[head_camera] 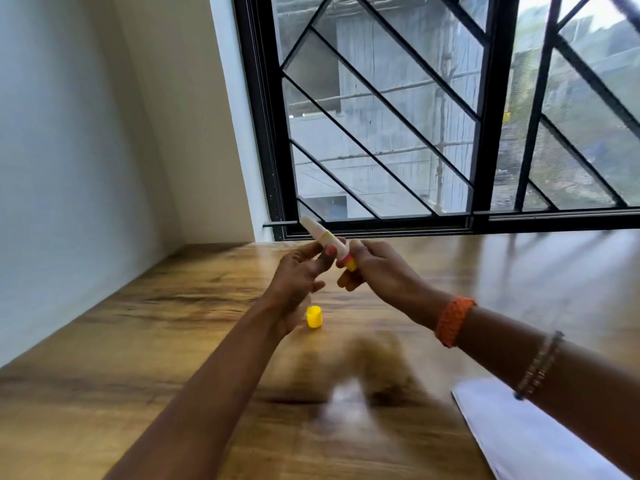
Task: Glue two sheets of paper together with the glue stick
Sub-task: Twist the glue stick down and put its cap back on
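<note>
An uncapped glue stick (pixel 327 240), white with a yellow base, is held up above the wooden table (pixel 173 323), its white tip pointing up and left. My left hand (pixel 298 275) pinches its middle with thumb and fingertips. My right hand (pixel 377 268) grips the yellow base end. The yellow cap (pixel 314 317) lies on the table just below my left hand. White paper (pixel 526 434) lies at the bottom right, partly under my right forearm; I cannot tell how many sheets.
A barred window (pixel 433 133) runs along the table's far edge. A white wall (pixel 69 168) borders the table on the left. A blurred pale patch (pixel 346 400) shows near the table's front middle.
</note>
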The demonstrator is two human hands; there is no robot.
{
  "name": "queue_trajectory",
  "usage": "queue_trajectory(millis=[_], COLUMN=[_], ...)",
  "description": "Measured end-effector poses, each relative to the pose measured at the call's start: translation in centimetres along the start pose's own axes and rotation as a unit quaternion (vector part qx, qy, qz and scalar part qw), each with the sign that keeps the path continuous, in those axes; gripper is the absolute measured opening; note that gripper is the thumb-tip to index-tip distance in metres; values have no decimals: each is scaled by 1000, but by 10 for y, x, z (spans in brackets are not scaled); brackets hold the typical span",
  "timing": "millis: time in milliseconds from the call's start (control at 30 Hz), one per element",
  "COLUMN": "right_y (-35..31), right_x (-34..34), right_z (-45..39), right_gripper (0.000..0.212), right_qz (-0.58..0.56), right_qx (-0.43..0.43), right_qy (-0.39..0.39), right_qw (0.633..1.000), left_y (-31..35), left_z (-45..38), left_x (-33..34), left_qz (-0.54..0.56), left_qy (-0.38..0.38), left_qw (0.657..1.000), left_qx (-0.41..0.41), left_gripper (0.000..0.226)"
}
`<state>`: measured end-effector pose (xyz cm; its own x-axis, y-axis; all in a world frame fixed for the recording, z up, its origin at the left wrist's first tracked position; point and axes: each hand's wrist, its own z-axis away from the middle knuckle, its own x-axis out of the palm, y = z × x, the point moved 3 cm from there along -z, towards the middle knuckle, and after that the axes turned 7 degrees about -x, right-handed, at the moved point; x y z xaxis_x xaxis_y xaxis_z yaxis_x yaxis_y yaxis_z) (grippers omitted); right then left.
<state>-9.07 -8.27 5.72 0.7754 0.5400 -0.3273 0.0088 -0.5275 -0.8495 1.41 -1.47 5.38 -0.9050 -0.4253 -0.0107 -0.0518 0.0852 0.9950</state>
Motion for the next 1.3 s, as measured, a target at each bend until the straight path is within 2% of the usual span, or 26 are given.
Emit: queue_trajectory(millis=[100, 167, 267, 400, 533, 633, 667, 700, 800, 833, 867, 900, 1000, 1033, 1067, 1167, 1267, 1300], right_y=[-14, -19, -27, -26, -22, -24, -26, -27, -26, -25, -25, -24, -23, -23, -24, -24, -27, -27], right_x=[-21, -37, -57, -66, -66, -67, -67, -68, -69, -69, -69, -68, -69, -69, -67, -62, -63, -62], right_z=[30, 48, 70, 95, 103, 105, 106, 107, 106, 105, 104, 104, 107, 108, 109, 111, 112, 113], right_gripper=[24, 10, 13, 15, 21, 28, 29, 29, 22, 21, 19, 17, 15, 16, 17, 16, 18, 16], right_qz=[-48, -30, 60, 104, 130, 166, 217, 296, 537, 575, 587, 580, 438, 402, 401, 474, 445, 443], right_qx=[-34, -68, -158, -220, -244, -280, -312, -352, -439, -443, -440, -431, -354, -341, -338, -344, -327, -336], right_qy=[5, 47, 113, 130, 157, 159, 149, 133, 88, 85, 89, 98, 119, 120, 117, 107, 102, 99], right_qw=[998, 996, 979, 961, 948, 932, 913, 878, 715, 683, 673, 684, 818, 841, 843, 803, 828, 825], left_y=[10, 13, 14, 7, -2, -4, -6, -8, -11, -12, -11, -10, -8, -7, -7, -7, -7, -8], left_z=[13, 19, 29, 39, 40, 42, 43, 44, 47, 47, 48, 49, 50, 51, 51, 52, 53, 53], left_x=[19, 33, 53, 71, 80, 83, 85, 86, 87, 86, 85, 83, 81, 80, 79, 77, 77, 77], left_qz=[49, 89, 133, 131, 103, 74, 68, 65, 60, 62, 69, 79, 103, 104, 99, 66, 42, 41], left_qy=[-63, -90, -118, -123, -105, -77, -69, -64, -48, -44, -39, -36, -38, -40, -42, -46, -43, -41], left_qw=[997, 992, 983, 982, 986, 991, 990, 989, 983, 982, 981, 980, 977, 977, 978, 980, 982, 982], left_qx=[-3, -21, -48, -60, -79, -86, -100, -118, -165, -172, -176, -178, -180, -180, -180, -183, -181, -181], left_gripper=[19, 20, 19, 35, 23, 23, 24, 26, 46, 52, 54, 55, 52, 51, 49, 49, 56, 57])
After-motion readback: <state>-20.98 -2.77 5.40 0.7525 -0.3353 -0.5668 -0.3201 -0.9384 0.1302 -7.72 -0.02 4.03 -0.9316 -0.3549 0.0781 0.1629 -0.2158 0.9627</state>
